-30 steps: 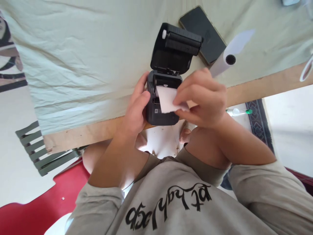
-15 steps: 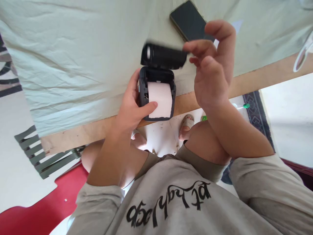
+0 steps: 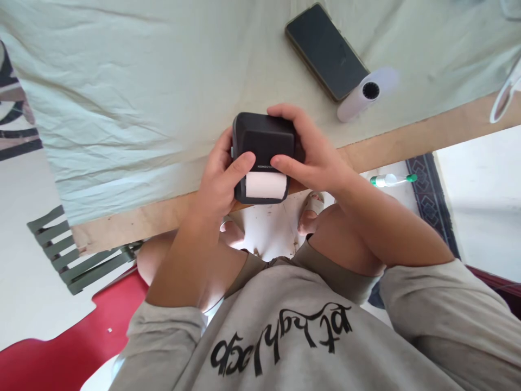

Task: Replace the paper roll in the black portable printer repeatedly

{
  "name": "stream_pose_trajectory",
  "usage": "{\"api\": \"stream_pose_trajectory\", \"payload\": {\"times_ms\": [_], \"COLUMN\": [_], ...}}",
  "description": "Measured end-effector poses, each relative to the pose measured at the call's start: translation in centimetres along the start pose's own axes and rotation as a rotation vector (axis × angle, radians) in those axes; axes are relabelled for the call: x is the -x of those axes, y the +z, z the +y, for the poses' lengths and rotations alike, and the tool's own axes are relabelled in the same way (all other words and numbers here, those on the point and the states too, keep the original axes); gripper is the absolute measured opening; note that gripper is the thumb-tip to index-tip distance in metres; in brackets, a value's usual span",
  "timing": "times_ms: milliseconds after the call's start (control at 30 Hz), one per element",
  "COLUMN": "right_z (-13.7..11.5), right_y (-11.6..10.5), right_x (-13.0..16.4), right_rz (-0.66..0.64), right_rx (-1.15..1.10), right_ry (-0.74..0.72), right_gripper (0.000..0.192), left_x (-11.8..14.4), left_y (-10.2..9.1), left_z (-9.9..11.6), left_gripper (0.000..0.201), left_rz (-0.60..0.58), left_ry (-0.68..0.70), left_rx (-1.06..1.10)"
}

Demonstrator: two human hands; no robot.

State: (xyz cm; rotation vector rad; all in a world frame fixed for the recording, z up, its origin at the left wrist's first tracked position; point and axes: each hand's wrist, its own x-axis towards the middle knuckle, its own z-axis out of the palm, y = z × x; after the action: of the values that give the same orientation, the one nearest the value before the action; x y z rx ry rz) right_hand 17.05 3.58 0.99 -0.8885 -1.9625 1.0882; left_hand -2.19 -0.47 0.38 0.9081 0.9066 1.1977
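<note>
There are two hands and one black printer, and both hands are on it. The left hand (image 3: 217, 182) is half curled around the left side of the printer (image 3: 264, 138). Its thumb lies on the top, and some of its fingers are hidden. The right hand (image 3: 313, 155) is half curled too and grips the right side. Its thumb is on the top, and one finger reaches over the far right corner.

The printer is in the middle, over the near edge of the one table (image 3: 364, 157). I cannot tell if it touches the table. Its one lid (image 3: 266, 127) is down. One strip (image 3: 266, 185) of white paper sticks out at the near side.

One pale cloth (image 3: 142, 98) covers most of the table. On it, to the far right of the printer, are one dark phone (image 3: 328, 51) and one white roll (image 3: 352, 103). The roll is just beside the phone's near end. To the left, nearer than the table, is one red chair (image 3: 109, 320).
</note>
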Motion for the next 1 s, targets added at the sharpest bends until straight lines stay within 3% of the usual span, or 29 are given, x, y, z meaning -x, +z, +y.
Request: {"api": "stream_pose_trajectory", "payload": {"times_ms": [300,600,767,867,1000], "right_z": [-0.2,-0.7,-0.7,-0.9,-1.7], "right_y": [0.2,-0.3,-0.4,-0.6,-0.4], "right_x": [0.1,0.2,0.2,0.1,0.1], "right_rz": [0.025,-0.004,-0.005,0.103,0.435], "right_rx": [0.099,0.241,0.25,0.348,0.48], "right_ry": [-0.085,-0.118,-0.172,-0.219,-0.268], "right_gripper": [0.059,0.063,0.072,0.066,0.02], "left_x": [-0.6,-0.4,-0.5,-0.6,-0.5], "left_y": [-0.1,0.3,0.1,0.5,0.9], "left_z": [-0.1,0.2,0.8,1.0,1.2], "left_gripper": [0.044,0.04,0.026,0.031,0.028], "left_rz": [-0.084,0.201,0.185,0.177,0.127], "left_ry": [0.056,-0.057,-0.129,-0.156,-0.107], "left_rx": [0.126,0.099,0.097,0.162,0.181]}}
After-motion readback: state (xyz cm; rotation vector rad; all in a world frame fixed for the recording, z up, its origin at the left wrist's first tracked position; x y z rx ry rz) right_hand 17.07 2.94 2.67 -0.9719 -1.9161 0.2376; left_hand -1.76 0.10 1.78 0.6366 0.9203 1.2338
